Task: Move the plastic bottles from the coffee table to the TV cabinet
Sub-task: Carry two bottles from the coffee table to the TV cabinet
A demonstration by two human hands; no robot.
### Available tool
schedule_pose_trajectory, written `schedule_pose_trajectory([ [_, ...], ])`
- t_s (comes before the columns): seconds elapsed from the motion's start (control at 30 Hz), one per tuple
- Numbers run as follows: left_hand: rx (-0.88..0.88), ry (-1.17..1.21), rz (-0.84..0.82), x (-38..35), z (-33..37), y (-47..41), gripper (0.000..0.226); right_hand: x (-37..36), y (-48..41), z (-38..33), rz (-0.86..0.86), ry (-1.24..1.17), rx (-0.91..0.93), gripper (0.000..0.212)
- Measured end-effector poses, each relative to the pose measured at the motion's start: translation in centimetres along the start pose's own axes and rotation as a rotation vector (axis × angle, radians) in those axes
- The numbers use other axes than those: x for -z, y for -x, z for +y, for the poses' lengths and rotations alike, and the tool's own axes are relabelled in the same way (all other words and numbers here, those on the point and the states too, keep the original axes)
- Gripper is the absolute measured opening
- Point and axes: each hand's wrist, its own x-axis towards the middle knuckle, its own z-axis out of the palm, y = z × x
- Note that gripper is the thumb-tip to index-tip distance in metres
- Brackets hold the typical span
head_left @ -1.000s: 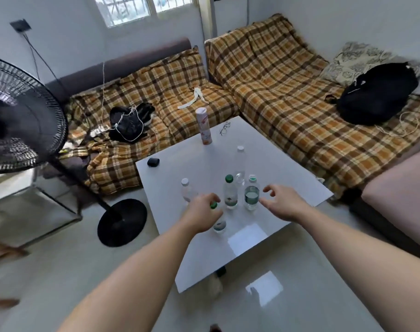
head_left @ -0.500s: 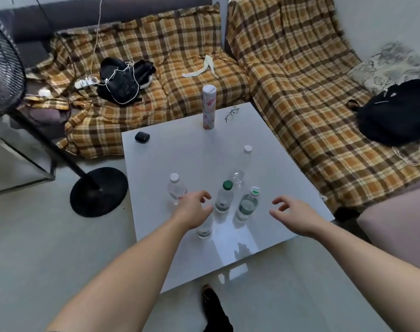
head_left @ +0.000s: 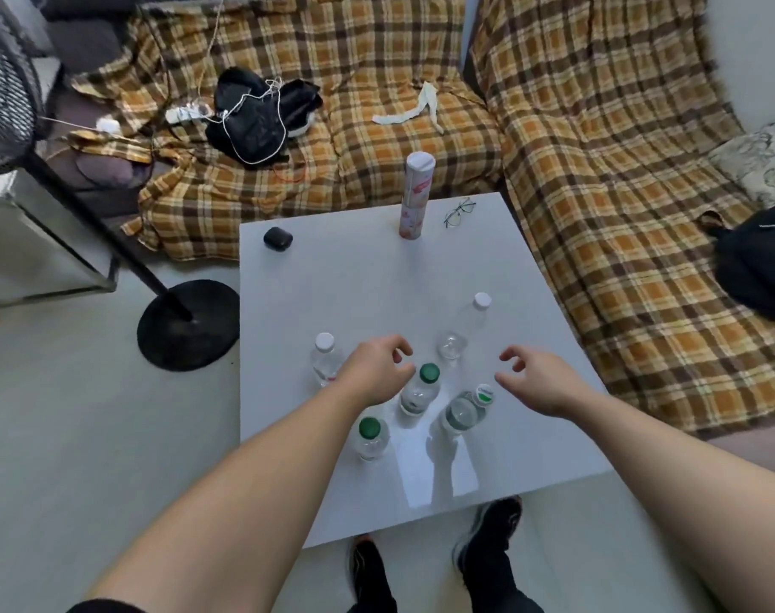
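Five bottles (head_left: 418, 391) upright — caps up, coffee table (head_left: 354, 294)

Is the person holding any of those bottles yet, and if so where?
No. The left hand and right hand hover open over the bottles on the coffee table, gripping nothing.

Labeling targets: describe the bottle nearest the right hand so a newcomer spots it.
On the white table, find the bottle cluster near the front edge. The bottle sits rightmost in it, just below the right hand. Only its cap is white with a green band.
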Motion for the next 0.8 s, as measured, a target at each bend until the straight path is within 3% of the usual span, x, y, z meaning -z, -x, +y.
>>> schedule_pose_trajectory([
  [0.2, 0.12, 0.051, 0.091, -0.4, 1.4, -1.6, 0.024, 1.2, -5.6, -1.2, -0.019, 0.033, 0.171, 0.04],
  [0.4, 0.243, 0.055, 0.126, -2.0, 2.5, -2.6, 0.023, 3.1, -10.8, -0.2, 0.039, 0.062, 0.1, 0.035],
  [0.57, 0.317, 0.068, 0.167, -3.2, 3.0, -3.2, 0.023, 3.8, -14.4, 0.0, 0.045, 0.187, 0.156, 0.04],
  [0.7, 0.357, 0.103, 0.181, -4.0, 2.7, -3.1, 0.018, 3.4, -16.4, -0.6, -0.059, 0.25, 0.197, 0.051],
  [0.8, 0.387, 0.137, 0.202, -4.2, 1.9, -2.7, 0.017, 2.8, -17.4, -1.3, -0.119, 0.315, 0.238, 0.04],
])
